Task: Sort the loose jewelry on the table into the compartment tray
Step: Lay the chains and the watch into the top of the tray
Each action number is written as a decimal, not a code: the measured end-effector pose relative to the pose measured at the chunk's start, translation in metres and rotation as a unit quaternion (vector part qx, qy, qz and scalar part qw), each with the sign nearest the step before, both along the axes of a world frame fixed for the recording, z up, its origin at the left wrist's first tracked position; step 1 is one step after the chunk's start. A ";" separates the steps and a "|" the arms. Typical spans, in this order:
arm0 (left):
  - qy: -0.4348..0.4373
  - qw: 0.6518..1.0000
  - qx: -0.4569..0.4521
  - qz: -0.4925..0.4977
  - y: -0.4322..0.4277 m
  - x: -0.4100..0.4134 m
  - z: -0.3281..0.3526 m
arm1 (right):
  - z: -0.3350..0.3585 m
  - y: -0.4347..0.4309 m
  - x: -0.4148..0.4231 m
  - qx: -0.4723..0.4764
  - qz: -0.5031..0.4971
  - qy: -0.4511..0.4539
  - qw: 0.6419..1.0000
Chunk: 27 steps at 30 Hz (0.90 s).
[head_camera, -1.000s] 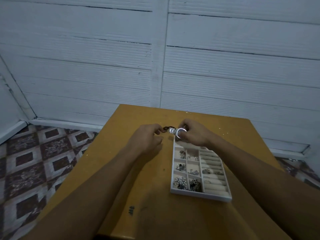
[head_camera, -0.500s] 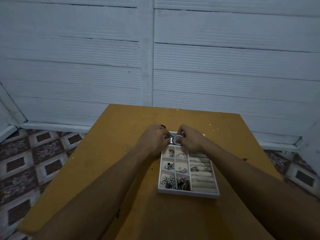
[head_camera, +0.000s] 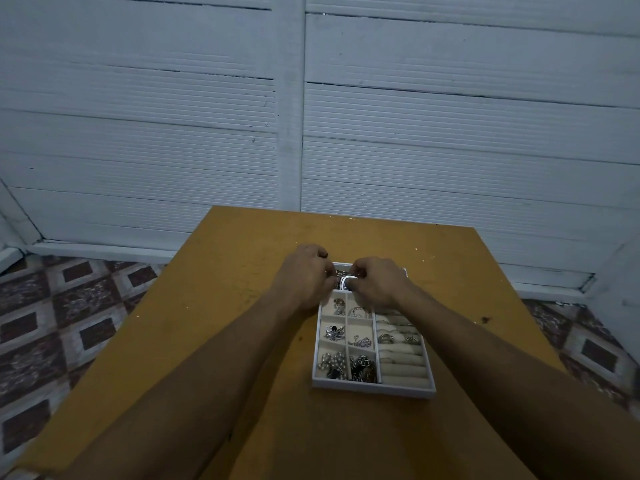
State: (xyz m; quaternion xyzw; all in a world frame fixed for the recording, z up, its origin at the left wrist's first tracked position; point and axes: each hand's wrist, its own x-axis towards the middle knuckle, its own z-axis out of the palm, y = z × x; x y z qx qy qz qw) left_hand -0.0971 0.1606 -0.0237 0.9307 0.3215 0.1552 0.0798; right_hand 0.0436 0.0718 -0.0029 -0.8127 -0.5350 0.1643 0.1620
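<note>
I am at the placing step of the sort. My left hand [head_camera: 304, 276] and right hand [head_camera: 376, 284] meet just above the centre of the frame, over the upper end of the compartment tray [head_camera: 374, 389]. Both have their fingers curled in and pinch 1 silver piece [head_camera: 347, 282] between them, the left at its left end and the right at its right end. It reads as a shiny curved band with something darker trailing from it; I cannot tell whether it is a bracelet or a small watch. It sits low over the topmost compartment, and my fingers hide whether it touches the lining.

Below the hands in the picture, the tray shows 6 small square cells in 2 columns, each holding small silver or dark items. A column of padded rolls to their right carries a few rings. The tray lies on the ochre table [head_camera: 225, 306], right of centre.

My judgement is that the next move calls for lowering the piece fully into that top cell and folding any trailing part inside the walls. Then both pinches should let go together, so nothing snags or drags back out. After that I would scan the table for leftovers. A few bright specks near its upper edge are too small to identify.
</note>
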 end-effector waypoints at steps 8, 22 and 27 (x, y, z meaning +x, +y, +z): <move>0.021 1.000 -0.006 0.009 0.003 0.000 0.006 | -0.001 -0.001 0.003 0.042 -0.031 0.010 0.999; 0.097 0.995 -0.015 -0.025 0.011 0.002 0.020 | 0.000 -0.004 0.011 0.044 -0.016 -0.003 0.999; 0.099 0.995 -0.017 -0.027 0.011 0.001 0.023 | 0.004 -0.010 0.020 0.001 -0.008 -0.038 0.999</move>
